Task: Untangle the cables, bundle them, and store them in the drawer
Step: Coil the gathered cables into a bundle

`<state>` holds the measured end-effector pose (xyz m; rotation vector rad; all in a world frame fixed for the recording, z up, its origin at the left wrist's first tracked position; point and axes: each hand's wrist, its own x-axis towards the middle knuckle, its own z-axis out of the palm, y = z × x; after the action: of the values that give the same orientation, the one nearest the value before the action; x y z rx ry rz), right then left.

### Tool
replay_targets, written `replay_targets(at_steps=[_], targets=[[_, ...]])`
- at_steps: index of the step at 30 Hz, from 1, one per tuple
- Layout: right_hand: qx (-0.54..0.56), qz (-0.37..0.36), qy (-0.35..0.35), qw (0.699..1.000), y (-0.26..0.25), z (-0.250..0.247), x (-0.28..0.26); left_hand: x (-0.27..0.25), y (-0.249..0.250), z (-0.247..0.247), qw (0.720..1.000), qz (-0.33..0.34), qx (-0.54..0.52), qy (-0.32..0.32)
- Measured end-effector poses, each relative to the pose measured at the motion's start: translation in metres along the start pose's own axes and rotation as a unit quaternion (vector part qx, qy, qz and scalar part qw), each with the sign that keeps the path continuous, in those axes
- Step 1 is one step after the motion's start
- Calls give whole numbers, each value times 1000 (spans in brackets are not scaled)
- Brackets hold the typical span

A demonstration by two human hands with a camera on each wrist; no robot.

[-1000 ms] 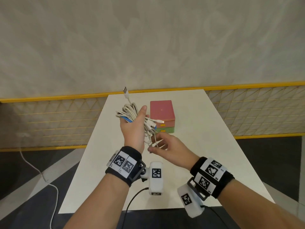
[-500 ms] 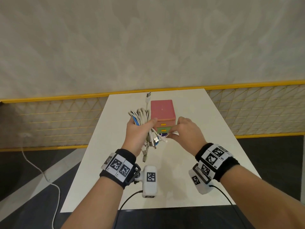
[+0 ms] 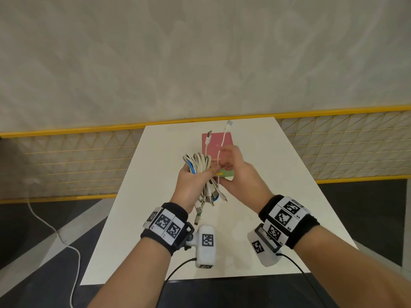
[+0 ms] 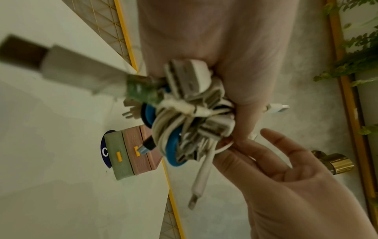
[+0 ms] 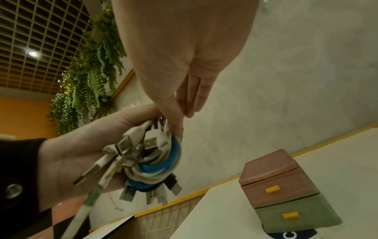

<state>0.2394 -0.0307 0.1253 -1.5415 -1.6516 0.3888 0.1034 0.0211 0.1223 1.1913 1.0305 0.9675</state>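
My left hand (image 3: 193,181) grips a bundle of white and blue cables (image 3: 198,162) in its fist, held above the table in front of the drawer box. Several plugs (image 3: 208,197) hang below the fist. Two white cable ends (image 3: 229,125) stick up above it. My right hand (image 3: 232,166) is against the bundle's right side and pinches one thin white cable (image 4: 224,146) between thumb and fingers. The small drawer box (image 5: 280,182) has a pink drawer over a green one, both closed, each with a yellow handle. The hands hide most of its front in the head view.
The white table (image 3: 278,207) runs to a pale wall with a yellow-framed mesh fence (image 3: 77,156) on both sides. A blue round sticker (image 4: 104,150) lies under the box. A white cord (image 3: 55,232) trails on the dark floor at left.
My right hand has come up from below the bundle to its right side and taken a thin white cable, whose end now stands up above the box. The left hand moved forward with the bundle.
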Motion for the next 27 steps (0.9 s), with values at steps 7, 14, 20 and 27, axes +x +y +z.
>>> replay_targets(at_steps=[7, 14, 20, 27], targets=[[-86, -63, -48, 993, -1, -9, 7, 2, -2, -6, 999, 9, 41, -25], [-97, 29, 25, 995, 13, -18, 33, 9, 0, -25, 996, 10, 64, -67], [-34, -14, 19, 999, 13, 7, 39, 15, -1, -27, 999, 41, 19, -26], [73, 27, -79, 994, 6, 32, 45, 21, -6, -30, 996, 82, 41, 14]])
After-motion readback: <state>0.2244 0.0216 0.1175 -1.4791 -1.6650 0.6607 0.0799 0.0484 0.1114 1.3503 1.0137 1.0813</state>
